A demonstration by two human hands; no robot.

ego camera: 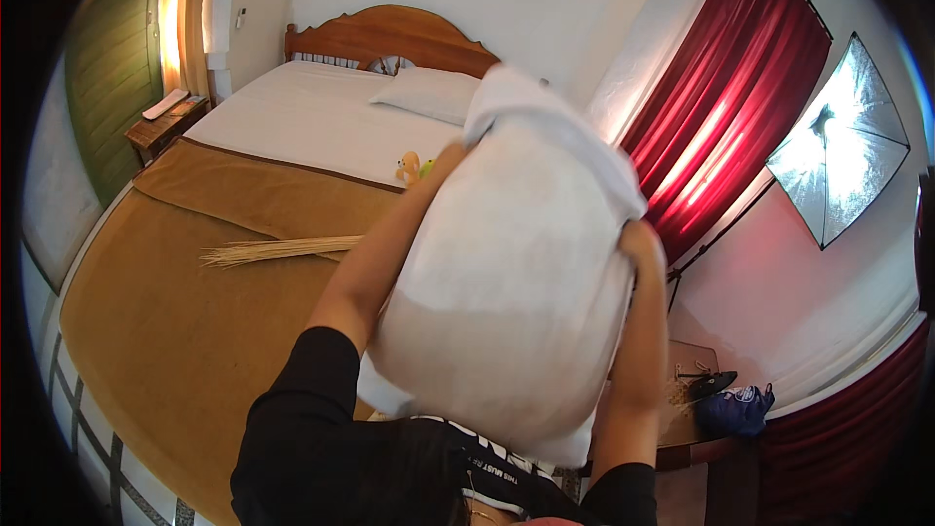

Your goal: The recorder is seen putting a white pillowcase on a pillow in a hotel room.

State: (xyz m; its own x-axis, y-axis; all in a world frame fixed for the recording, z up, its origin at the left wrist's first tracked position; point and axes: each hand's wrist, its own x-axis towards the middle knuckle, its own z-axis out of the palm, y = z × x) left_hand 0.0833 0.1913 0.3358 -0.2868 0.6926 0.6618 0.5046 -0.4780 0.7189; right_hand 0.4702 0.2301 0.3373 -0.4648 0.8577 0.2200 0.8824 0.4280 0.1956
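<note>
A white pillow in its case (511, 256) is held up in front of my chest, over the near right part of the bed. My left hand (459, 152) is at its upper left edge, the fingers largely hidden by the cloth. The upper right edge is gripped by my right hand (640, 239). Across the pillow's top, the white fabric (562, 131) is folded over and slightly blurred. Left of my left forearm, a bundle of thin palm-rib sticks (281, 251) lies on the brown blanket (190, 307); the forearm or pillow hides its right end.
Another white pillow (427, 93) lies by the wooden headboard (394, 29). Small plush toys (410, 168) sit on the white sheet (292, 117). To the right are a lit softbox (840, 139) on a stand, a red curtain (730, 88) and a table bearing a blue bag (734, 411).
</note>
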